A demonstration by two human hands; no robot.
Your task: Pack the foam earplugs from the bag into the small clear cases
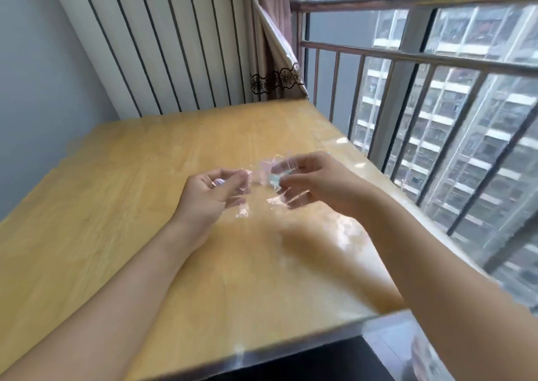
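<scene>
Wooden table (145, 235), glossy top. Above it, clear plastic bag (262, 177), blurred, held between both hands; thin, limp, slippery, best pinched at edges. Left hand (209, 194) curled on one end. Right hand (314, 182) pinches the other, beside a pale blue earplug (274, 180).

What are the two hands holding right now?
Left hand: fingers curled on clear plastic.
Right hand: pinching a small clear case.
</scene>
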